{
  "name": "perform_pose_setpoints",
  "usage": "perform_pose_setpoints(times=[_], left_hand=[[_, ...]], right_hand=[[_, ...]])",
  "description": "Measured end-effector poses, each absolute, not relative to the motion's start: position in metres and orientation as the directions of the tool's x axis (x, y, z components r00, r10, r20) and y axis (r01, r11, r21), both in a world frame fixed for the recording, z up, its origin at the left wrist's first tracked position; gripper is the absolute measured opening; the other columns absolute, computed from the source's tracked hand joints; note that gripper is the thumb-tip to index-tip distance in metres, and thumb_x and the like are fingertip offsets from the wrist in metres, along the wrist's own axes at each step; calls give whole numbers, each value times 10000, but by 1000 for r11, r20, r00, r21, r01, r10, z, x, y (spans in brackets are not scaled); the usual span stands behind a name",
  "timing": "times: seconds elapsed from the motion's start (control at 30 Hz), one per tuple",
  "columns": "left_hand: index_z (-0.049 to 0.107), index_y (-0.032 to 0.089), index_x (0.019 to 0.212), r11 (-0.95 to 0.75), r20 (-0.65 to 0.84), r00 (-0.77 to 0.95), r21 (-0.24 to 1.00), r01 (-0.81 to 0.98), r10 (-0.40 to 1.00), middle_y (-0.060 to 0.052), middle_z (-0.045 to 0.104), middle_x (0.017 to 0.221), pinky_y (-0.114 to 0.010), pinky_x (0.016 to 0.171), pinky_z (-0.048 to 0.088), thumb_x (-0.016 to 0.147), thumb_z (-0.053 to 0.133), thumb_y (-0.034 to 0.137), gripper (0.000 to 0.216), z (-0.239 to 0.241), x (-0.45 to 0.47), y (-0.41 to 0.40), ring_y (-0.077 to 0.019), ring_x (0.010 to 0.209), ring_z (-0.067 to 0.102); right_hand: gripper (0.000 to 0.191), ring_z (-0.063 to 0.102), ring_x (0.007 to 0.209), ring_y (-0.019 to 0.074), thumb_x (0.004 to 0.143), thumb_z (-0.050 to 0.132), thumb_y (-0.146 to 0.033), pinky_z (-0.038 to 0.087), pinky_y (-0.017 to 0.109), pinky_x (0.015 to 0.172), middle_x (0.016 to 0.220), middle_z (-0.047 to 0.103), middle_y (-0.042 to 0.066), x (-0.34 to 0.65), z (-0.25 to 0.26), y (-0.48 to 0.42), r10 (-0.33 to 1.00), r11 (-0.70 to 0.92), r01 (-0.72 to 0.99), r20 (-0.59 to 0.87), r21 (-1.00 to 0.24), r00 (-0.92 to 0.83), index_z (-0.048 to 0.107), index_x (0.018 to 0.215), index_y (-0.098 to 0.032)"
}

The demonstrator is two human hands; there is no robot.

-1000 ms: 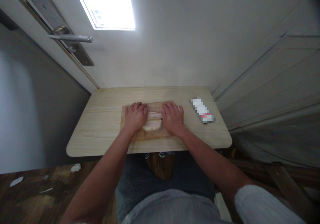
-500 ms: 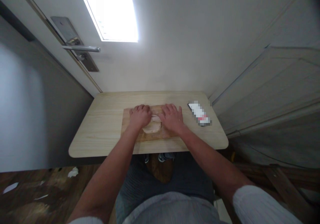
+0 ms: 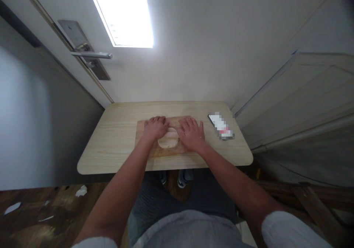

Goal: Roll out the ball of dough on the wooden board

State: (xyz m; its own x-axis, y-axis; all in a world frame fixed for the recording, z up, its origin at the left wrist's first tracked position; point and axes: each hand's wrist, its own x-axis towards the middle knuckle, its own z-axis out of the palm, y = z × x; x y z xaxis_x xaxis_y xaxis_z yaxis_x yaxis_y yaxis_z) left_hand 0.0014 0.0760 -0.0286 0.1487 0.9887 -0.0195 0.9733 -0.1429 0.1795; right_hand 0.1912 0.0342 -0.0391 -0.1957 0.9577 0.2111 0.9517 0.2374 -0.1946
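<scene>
A brown wooden board (image 3: pixel 143 133) lies in the middle of a small light-wood table (image 3: pixel 116 141). On the board sits a pale lump of dough (image 3: pixel 168 141), round at the near side. My left hand (image 3: pixel 155 128) presses on its left end with the fingers curled over. My right hand (image 3: pixel 191 133) lies on its right end, fingers stretched forward and slightly spread. Both hands hide the ends of the dough.
A phone (image 3: pixel 221 126) lies on the table to the right of the board. A white door with a metal lever handle (image 3: pixel 92 55) stands right behind the table. Grey wall at left, panelled wall at right. Scraps of paper (image 3: pixel 81 191) litter the wooden floor.
My hands have drawn a little closer together over the dough, which looks shorter and rounder. The camera tilted slightly between the first frame and now.
</scene>
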Motion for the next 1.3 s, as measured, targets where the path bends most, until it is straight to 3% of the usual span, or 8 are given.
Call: perform_pose_setpoints(times=[0.17, 0.5, 1.07, 1.3], left_hand=[[584, 215, 1327, -143, 3, 144, 160, 977, 990, -155, 632, 1388, -556, 1034, 441, 1018, 344, 465, 464, -28, 2, 55, -350, 1266, 566], [563, 256, 1380, -197, 111, 179, 178, 964, 977, -108, 587, 1467, -598, 1135, 346, 1035, 335, 406, 440, -30, 8, 22, -319, 1378, 484], [562, 241, 1401, -186, 14, 187, 172, 967, 982, -94, 543, 1523, -543, 1151, 358, 1056, 316, 427, 463, -26, 4, 27, -300, 1414, 457], [600, 212, 1348, -218, 118, 199, 182, 959, 973, -87, 588, 1477, -511, 1149, 369, 1064, 295, 402, 458, -32, 5, 26, -287, 1380, 495]], right_hand=[[457, 470, 1350, 335, 1044, 407, -484, 247, 628, 1138, 1460, 584, 125, 190, -39, 25, 961, 228, 953, 202, -197, -189, 583, 1388, -241], [568, 433, 1387, 390, 1002, 451, -591, 141, 664, 1166, 1457, 586, 159, 202, -48, -2, 948, 182, 963, 296, -200, -118, 601, 1389, -204], [526, 438, 1392, 355, 1028, 426, -535, 188, 610, 1172, 1495, 559, 127, 204, -37, 2, 972, 205, 935, 173, -290, -159, 572, 1412, -206], [506, 433, 1395, 333, 1020, 436, -540, 151, 577, 1190, 1481, 572, 112, 205, -47, 6, 956, 216, 942, 253, -257, -150, 587, 1395, -235]])
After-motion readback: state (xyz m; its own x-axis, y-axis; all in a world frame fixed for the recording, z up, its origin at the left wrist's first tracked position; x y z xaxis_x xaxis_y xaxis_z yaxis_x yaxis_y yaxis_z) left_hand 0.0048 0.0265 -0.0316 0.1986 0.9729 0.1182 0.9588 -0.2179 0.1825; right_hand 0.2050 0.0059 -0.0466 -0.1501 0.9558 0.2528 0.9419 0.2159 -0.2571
